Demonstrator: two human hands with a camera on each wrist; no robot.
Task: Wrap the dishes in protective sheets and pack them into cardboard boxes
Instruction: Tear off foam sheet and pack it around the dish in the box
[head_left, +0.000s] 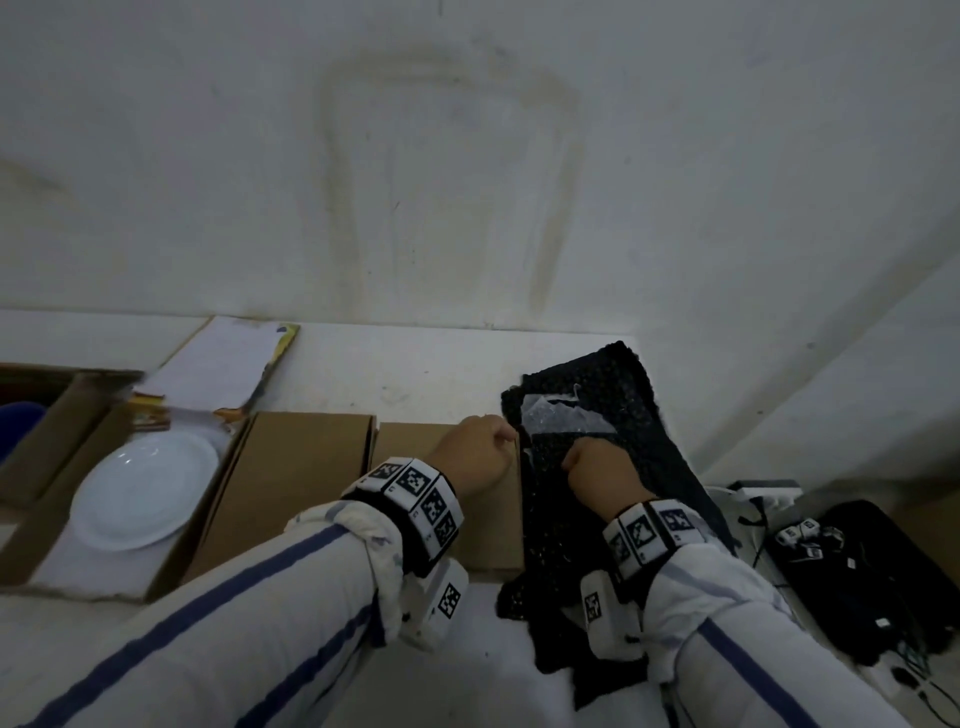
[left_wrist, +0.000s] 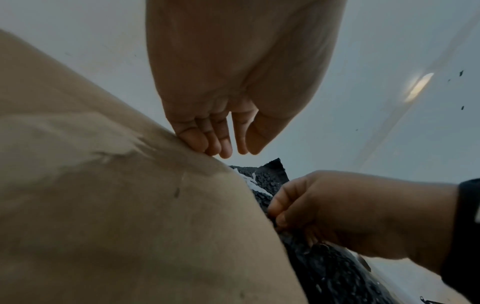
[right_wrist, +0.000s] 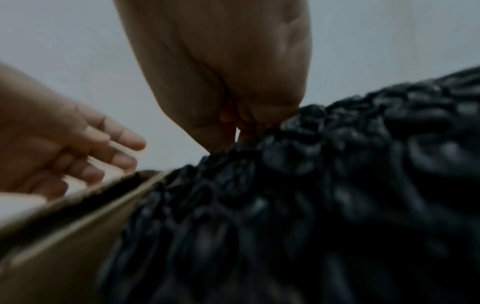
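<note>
A white plate (head_left: 143, 488) lies on a white sheet in an open cardboard box (head_left: 202, 540) at the left. Two closed cardboard boxes (head_left: 291, 483) sit side by side in the middle. My left hand (head_left: 506, 434) rests with nearly straight fingers (left_wrist: 215, 142) on the top of the right-hand box (left_wrist: 116, 205), at its right edge. A black bubble-wrap sheet (head_left: 623, 395) with a strip of clear tape lies against that box. My right hand (head_left: 571, 457) pinches the wrap (right_wrist: 311, 195) between thumb and fingers (right_wrist: 249, 121). Whether a dish is inside the wrap is hidden.
A paper pad (head_left: 223, 364) lies behind the boxes by the wall. Another open box (head_left: 52, 415) stands at the far left. A black case (head_left: 872, 571) with cables and small devices sits at the right, past the table edge.
</note>
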